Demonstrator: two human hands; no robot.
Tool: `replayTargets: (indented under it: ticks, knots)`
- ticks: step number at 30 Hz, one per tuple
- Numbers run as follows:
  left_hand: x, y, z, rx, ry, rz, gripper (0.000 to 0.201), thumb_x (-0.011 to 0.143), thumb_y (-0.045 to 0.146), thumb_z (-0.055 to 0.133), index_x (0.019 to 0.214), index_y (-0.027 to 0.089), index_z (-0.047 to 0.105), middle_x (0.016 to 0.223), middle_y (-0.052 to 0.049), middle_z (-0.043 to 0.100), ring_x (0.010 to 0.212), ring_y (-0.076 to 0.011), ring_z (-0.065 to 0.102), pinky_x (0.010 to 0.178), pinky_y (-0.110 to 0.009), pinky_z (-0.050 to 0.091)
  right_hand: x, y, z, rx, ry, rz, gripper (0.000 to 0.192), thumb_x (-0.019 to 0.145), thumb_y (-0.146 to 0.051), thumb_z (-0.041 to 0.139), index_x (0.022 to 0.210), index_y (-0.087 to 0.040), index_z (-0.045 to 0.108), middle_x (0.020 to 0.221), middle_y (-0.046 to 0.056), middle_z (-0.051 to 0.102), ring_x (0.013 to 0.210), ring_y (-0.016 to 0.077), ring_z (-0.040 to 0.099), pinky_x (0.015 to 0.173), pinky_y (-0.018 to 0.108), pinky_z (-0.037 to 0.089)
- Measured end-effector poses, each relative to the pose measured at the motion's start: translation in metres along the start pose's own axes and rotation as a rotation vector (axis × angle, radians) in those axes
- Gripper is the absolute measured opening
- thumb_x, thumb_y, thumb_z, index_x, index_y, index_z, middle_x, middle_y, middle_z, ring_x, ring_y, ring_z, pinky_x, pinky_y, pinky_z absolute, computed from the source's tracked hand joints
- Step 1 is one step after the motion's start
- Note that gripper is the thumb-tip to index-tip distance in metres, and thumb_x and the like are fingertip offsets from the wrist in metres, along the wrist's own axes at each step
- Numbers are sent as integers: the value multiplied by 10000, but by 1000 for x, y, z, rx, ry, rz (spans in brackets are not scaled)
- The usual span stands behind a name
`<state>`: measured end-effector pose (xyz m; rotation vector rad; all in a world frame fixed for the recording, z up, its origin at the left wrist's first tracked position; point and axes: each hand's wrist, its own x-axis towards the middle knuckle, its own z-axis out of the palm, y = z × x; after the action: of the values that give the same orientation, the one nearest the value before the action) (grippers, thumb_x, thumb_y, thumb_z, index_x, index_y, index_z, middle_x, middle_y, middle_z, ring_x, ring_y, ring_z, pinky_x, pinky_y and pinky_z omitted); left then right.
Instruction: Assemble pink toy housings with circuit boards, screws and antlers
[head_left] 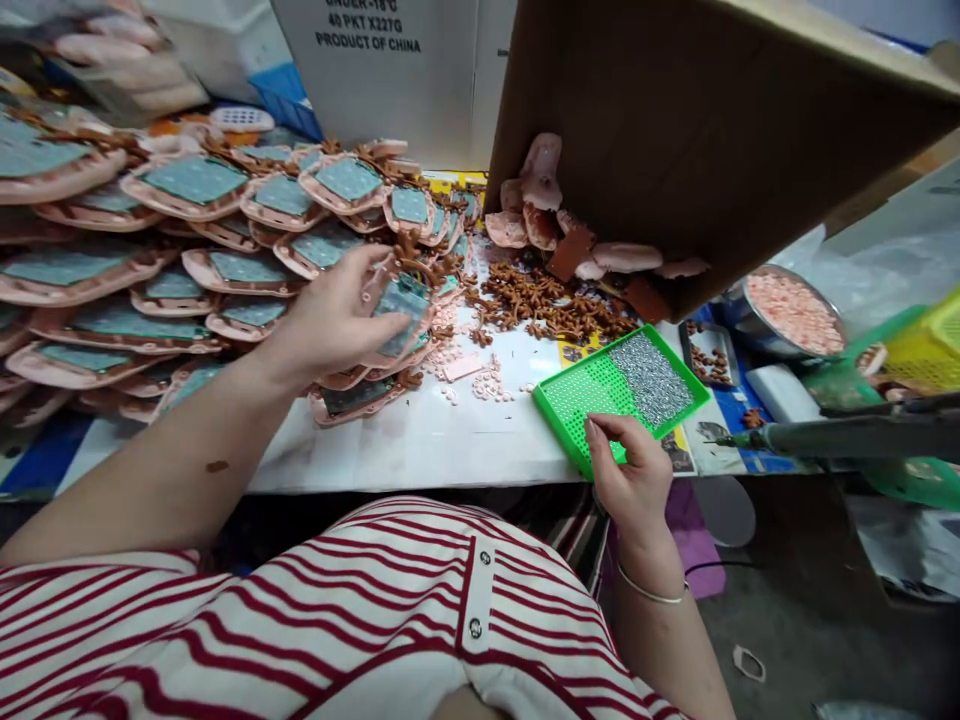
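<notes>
My left hand (337, 315) is closed on the edge of a pink plastic casing (403, 308) with a pale film-covered panel and brown rubbery parts at its top. Under it lie more casings, a dark-panelled one (360, 397) lowest. My right hand (634, 465) is at the near edge of a green perforated tray (581, 400), thumb and fingers pinched together. What they hold, if anything, is too small to make out. Small silvery screws (652, 378) are heaped in the tray's far right part, with others set in its holes.
Stacked pink casings (195, 185) fill the left. Brown rubbery pieces (540, 300) and small pink parts (487, 380) lie mid-table. A tilted cardboard box (675, 120) holds pink shells. On the right are a metal bowl (795, 310) of pink pieces and a screwdriver-like tool (825, 438).
</notes>
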<state>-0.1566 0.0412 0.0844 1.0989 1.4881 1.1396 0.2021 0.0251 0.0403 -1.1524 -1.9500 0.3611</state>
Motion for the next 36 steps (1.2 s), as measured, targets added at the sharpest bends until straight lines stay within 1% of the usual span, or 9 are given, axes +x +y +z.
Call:
replayTargets:
  ticks: [2,5,8,12,17,21,25,31,36]
  knots:
    - [3,5,-27,359,200,240,746,680,215,830,1373,289,562,1057,-43,655,1253,-309,505,764,-287,399,1,1,5,16,-28,-11,69,914,-194,633,933,-233,687,791,25,711,693,156,640,639,312,513]
    - [-1,5,-56,544,244,484,568,726,221,789,1260,331,627,824,-49,637,1247,-316,516,788,-325,385,5,-1,11,31,-72,-47,77,921,-183,618,936,-225,682,799,33,711,712,157,652,646,308,512]
    - [-12,3,-71,874,380,427,253,739,320,784,960,271,672,745,-50,612,1257,-365,519,920,-415,383,9,-5,15,38,-134,-102,78,927,-176,607,939,-214,674,791,37,707,711,153,651,639,296,504]
    - [-28,3,-70,1149,474,340,387,824,478,648,1052,166,672,1313,-158,628,1384,-481,410,1062,-679,263,28,-16,17,17,-288,-154,119,957,-233,563,949,-196,675,792,55,700,724,158,652,652,300,504]
    - [-35,-9,-30,1058,495,517,585,958,566,470,1358,160,603,1604,-110,397,1484,-424,311,1136,-698,150,102,-13,38,-87,-479,-105,204,943,-356,560,942,-212,704,911,73,735,802,176,660,721,331,503]
    - [-36,-35,44,843,222,789,350,917,348,598,1203,158,667,1327,-139,648,1229,-314,597,1084,-589,425,180,30,68,-363,-399,227,274,930,-348,522,1088,-198,688,1019,65,744,905,187,679,800,312,531]
    - [-37,-59,101,714,-61,899,264,922,223,587,1173,194,664,1290,-120,678,1204,-278,611,1127,-582,382,233,86,71,-620,-265,331,515,876,-222,495,1368,-71,508,1350,230,597,1249,330,559,1028,461,454]
    - [-34,-74,102,520,-68,1003,228,892,109,609,1097,193,664,1174,-95,727,1154,-245,625,1145,-522,372,275,140,50,-836,-488,329,559,788,-209,605,1344,-165,573,1477,208,524,1378,403,440,1129,621,314]
    - [-35,-72,95,464,-63,994,247,880,86,617,1100,189,659,1135,-89,738,1133,-231,632,1114,-471,410,295,141,44,-915,-622,284,377,793,-268,642,1143,-133,681,1339,221,617,1340,409,472,1146,667,247]
